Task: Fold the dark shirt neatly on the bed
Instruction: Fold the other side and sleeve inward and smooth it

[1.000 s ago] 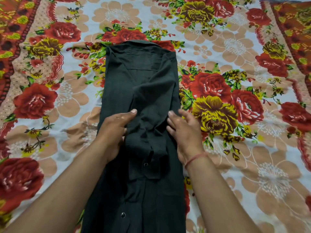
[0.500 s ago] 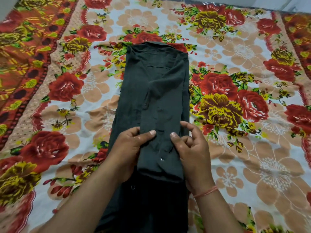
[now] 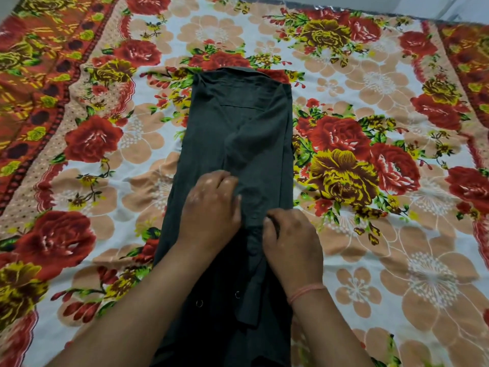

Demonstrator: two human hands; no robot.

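A: Well, where does the dark shirt lie?

B: Down the middle of the bed, on the flowered bedsheet, folded into one long narrow strip. Its far end sits among the printed roses, well short of the bed's far rim. Its near end runs out of the bottom of the head view between the forearms.

A: And its edges?

B: The right edge is straight and runs almost directly away from the person. The left edge slants outward as it comes nearer. A sleeve lies along the middle on top, cuff end toward the person, with two snaps showing just left of it.

A: The hands?

B: Both are on the shirt, about halfway along, close together but not touching. The left hand has its fingers curled into bunched cloth; it is blurred, so finer detail is lost. The right hand, a little nearer the person, pinches a fold of cloth near the shirt's right edge. A pinkish thread circles the right wrist.

A: Room to move?

B: Open sheet lies wide on both sides of the shirt, out to the orange patterned borders at left and right. There is more of it beyond the shirt's far end.
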